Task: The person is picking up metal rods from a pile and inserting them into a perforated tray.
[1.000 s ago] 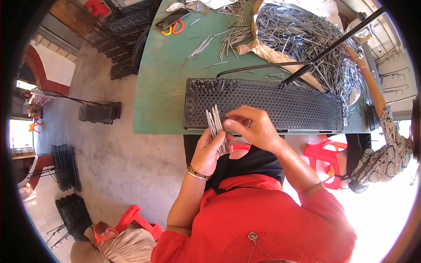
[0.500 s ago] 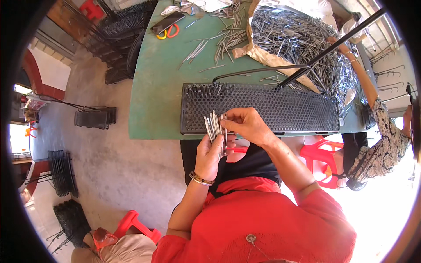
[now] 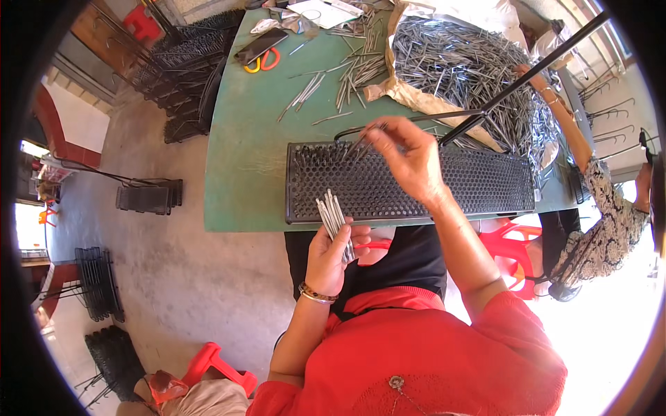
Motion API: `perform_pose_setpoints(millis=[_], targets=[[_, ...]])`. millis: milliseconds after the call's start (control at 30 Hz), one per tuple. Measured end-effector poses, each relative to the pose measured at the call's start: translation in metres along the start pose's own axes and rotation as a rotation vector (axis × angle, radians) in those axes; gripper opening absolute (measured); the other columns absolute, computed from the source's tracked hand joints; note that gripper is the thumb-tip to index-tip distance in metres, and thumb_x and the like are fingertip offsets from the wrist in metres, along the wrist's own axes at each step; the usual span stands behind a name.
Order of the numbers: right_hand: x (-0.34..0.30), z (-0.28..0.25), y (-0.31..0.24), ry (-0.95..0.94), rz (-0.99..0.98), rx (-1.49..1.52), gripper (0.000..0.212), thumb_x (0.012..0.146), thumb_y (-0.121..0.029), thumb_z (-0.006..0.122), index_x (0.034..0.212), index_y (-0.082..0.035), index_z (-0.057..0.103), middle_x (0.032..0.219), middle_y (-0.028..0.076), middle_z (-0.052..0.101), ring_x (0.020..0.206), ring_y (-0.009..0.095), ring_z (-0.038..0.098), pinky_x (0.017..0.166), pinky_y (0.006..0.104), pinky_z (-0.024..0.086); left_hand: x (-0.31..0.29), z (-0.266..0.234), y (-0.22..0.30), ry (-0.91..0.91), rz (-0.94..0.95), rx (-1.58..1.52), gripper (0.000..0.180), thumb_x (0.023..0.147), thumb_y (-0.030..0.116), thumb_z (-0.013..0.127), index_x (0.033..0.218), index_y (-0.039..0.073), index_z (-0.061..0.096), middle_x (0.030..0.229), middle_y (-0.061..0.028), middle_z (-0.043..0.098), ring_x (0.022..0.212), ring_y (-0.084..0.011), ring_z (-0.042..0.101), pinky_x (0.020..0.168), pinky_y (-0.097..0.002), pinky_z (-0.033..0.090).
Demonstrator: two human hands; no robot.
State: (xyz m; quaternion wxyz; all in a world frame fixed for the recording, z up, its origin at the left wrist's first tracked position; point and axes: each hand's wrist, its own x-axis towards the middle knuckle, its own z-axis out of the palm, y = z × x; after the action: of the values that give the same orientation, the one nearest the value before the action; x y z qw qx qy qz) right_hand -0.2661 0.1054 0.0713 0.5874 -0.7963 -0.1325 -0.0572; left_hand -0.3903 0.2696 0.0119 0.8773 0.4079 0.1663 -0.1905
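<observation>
A small bundle of thin silvery metal rods (image 3: 334, 220) lies in my left hand (image 3: 329, 255), its fingers closed round them just off the front edge of the rack. My right hand (image 3: 409, 156) is over the back of the long black perforated rack (image 3: 416, 182). Its thumb and fingers pinch a few thin metal rods (image 3: 356, 147), slightly blurred, beside the upright rods (image 3: 316, 154) that stand in the holes at the rack's back left. A black metal bar frame (image 3: 484, 111) rises behind the rack.
On the green table (image 3: 250, 166) lie loose rods (image 3: 361, 73), scissors with red and yellow handles (image 3: 267, 61) and a dark phone (image 3: 261, 44). A large rod heap (image 3: 458, 59) rests on brown paper (image 3: 409, 97), with a co-worker's hand (image 3: 533, 75) at its right. Red stools (image 3: 503, 243) stand nearby.
My right hand has moved away from the bundle in my left hand, up and forward to the upright rods, carrying a few rods. My left hand has come slightly nearer to me.
</observation>
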Motion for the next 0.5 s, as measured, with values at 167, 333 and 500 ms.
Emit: perform_pose_setpoints(millis=[167, 333, 500], targets=[[0.007, -0.006, 0.009, 0.000, 0.025, -0.001, 0.016, 0.090, -0.008, 0.059, 0.103, 0.001, 0.060, 0.086, 0.004, 0.066, 0.080, 0.008, 0.059, 0.071, 0.0235, 0.049, 0.001, -0.002, 0.002, -0.040, -0.025, -0.036, 0.024, 0.096, 0.016, 0.047, 0.115, 0.002, 0.049, 0.105, -0.0176, 0.063, 0.090, -0.0216, 0.063, 0.074, -0.0350, 0.055], [0.000, 0.008, 0.026, 0.065, 0.003, -0.076, 0.016, 0.087, -0.008, 0.062, 0.101, 0.001, 0.061, 0.081, 0.007, 0.066, 0.074, 0.009, 0.062, 0.067, 0.0242, 0.050, 0.002, 0.003, 0.004, -0.040, -0.044, 0.016, 0.026, 0.094, 0.015, 0.049, 0.116, 0.001, 0.050, 0.106, -0.0169, 0.063, 0.090, -0.0198, 0.064, 0.076, -0.0346, 0.055], [-0.006, 0.019, 0.026, 0.188, -0.054, -0.130, 0.016, 0.084, -0.009, 0.065, 0.097, 0.001, 0.062, 0.079, 0.011, 0.067, 0.069, 0.013, 0.065, 0.062, 0.0263, 0.051, 0.003, 0.003, -0.001, -0.051, -0.044, 0.023, 0.026, 0.094, 0.014, 0.049, 0.116, 0.001, 0.049, 0.106, -0.0169, 0.063, 0.089, -0.0198, 0.064, 0.076, -0.0344, 0.054]])
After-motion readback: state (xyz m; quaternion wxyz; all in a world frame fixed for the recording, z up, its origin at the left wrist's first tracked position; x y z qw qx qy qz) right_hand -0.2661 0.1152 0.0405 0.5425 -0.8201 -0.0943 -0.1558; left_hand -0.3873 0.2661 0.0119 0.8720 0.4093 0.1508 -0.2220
